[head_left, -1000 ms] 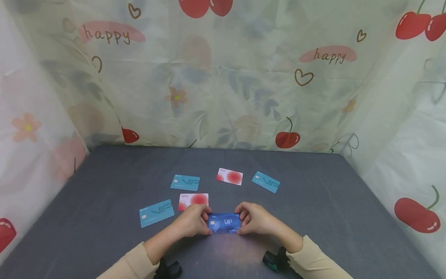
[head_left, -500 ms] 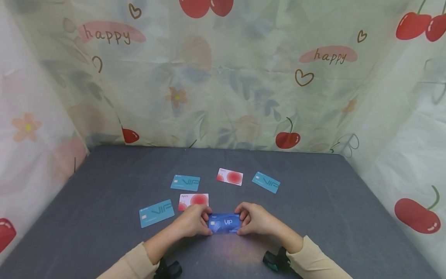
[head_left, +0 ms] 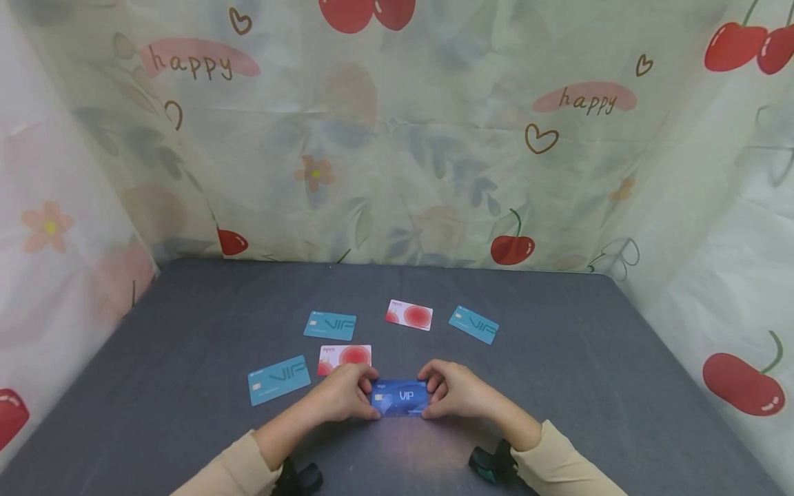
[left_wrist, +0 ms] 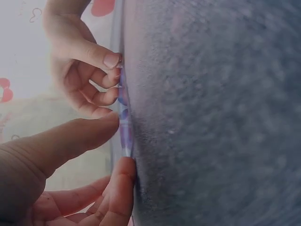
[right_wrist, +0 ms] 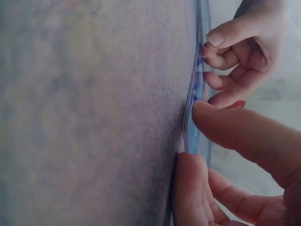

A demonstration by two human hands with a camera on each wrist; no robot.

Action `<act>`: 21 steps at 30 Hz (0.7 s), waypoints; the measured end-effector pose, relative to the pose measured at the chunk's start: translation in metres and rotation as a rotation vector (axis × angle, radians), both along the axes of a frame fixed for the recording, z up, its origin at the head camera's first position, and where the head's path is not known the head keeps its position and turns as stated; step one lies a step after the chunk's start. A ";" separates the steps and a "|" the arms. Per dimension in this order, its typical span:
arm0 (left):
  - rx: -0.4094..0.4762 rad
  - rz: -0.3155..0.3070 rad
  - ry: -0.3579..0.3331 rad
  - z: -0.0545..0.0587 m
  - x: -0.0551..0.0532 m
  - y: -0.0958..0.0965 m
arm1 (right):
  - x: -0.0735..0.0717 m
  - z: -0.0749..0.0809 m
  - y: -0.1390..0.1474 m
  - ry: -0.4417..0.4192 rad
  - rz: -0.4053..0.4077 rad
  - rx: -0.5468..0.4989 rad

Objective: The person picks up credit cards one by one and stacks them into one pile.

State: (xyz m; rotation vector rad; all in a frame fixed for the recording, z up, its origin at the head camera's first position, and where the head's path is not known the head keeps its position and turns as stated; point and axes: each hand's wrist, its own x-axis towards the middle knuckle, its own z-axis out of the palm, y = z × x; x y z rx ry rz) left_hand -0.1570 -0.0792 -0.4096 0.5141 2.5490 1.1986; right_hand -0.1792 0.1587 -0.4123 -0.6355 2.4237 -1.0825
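A blue VIP card [head_left: 400, 398] lies flat at the near middle of the table, between both hands. My left hand [head_left: 347, 393] holds its left end, thumb at the near corner and index finger at the far corner. On the opposite end my right hand [head_left: 451, 391] grips it the same way, its other fingers curled in. In the right wrist view the card [right_wrist: 193, 125] appears edge-on, low against the cloth, its edge looking layered. The left wrist view also has the card [left_wrist: 125, 132] edge-on, partly hidden by fingertips.
Just beyond my left hand lies a pink-and-white card [head_left: 341, 356], its lower right corner covered by fingers. Teal VIP cards lie to the left [head_left: 279, 380], farther back [head_left: 330, 326] and back right [head_left: 473, 324]. Another pink-and-white card [head_left: 409, 315] is behind, on the grey tabletop [head_left: 546, 331].
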 end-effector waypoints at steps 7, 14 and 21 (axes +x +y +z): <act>0.016 0.006 0.018 0.009 -0.003 -0.003 | -0.001 0.003 0.005 -0.015 -0.003 -0.040; 0.014 0.017 0.045 0.015 -0.007 -0.002 | -0.005 0.006 0.011 -0.007 -0.014 -0.054; -0.002 0.015 0.073 0.021 -0.012 0.003 | -0.008 0.008 0.016 0.030 -0.059 -0.048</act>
